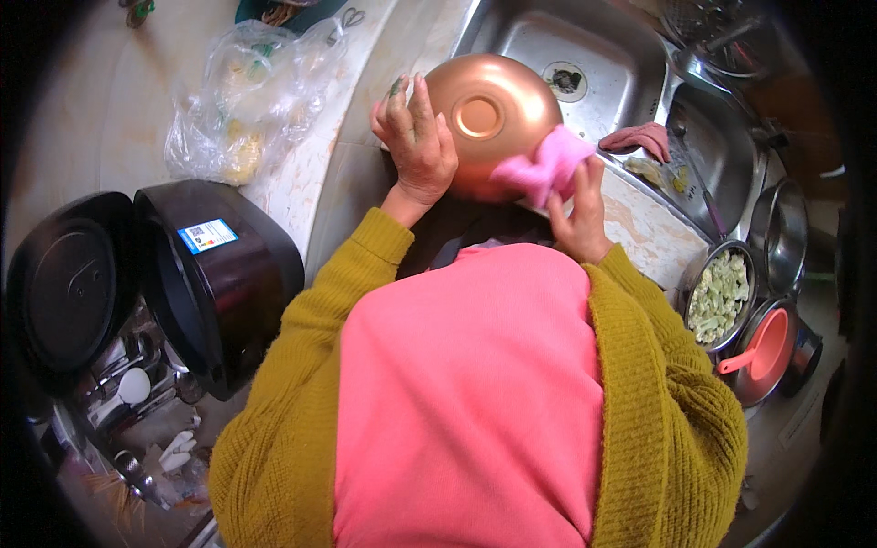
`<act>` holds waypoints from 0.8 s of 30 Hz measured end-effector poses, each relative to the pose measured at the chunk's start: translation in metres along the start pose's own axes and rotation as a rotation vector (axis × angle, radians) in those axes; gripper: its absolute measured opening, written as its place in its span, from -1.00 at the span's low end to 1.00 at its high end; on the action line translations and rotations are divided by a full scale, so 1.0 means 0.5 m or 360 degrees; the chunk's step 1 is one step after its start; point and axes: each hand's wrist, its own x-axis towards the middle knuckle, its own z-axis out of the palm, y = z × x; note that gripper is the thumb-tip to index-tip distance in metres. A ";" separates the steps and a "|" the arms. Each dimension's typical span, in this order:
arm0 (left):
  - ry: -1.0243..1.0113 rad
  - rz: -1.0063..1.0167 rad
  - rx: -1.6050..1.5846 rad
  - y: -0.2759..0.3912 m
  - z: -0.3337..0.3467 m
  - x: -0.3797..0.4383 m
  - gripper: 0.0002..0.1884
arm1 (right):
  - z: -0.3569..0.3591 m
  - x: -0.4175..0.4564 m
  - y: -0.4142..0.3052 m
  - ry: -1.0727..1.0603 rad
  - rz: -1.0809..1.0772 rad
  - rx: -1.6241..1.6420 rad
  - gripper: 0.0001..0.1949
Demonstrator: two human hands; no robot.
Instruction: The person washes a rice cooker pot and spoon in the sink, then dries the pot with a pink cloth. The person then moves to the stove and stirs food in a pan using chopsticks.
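Note:
A copper-coloured metal bowl [510, 89] is tilted with its round base facing me, at the near edge of the sink. My left hand [419, 151] steadies it at its left side, fingers spread and partly bent; a greenish smear marks one finger. Pinched in my right hand [582, 216] is a pink cloth [548, 164], which lies against the lower right of the bowl and looks slightly blurred. The bowl's inside and its far rim are hidden.
Beyond the bowl is a steel double sink [616, 41] with a reddish cloth [637, 140] on its edge. To the right stand a pot of cauliflower pieces [719, 294] and an orange ladle [769, 346]. An open dark rice cooker [240, 274] and plastic bags [253, 96] are at left.

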 end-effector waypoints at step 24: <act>-0.0018 -0.0250 -0.0203 -0.007 0.009 -0.008 -0.36 | 0.069 0.324 0.252 -0.1074 0.1080 0.1157 -0.47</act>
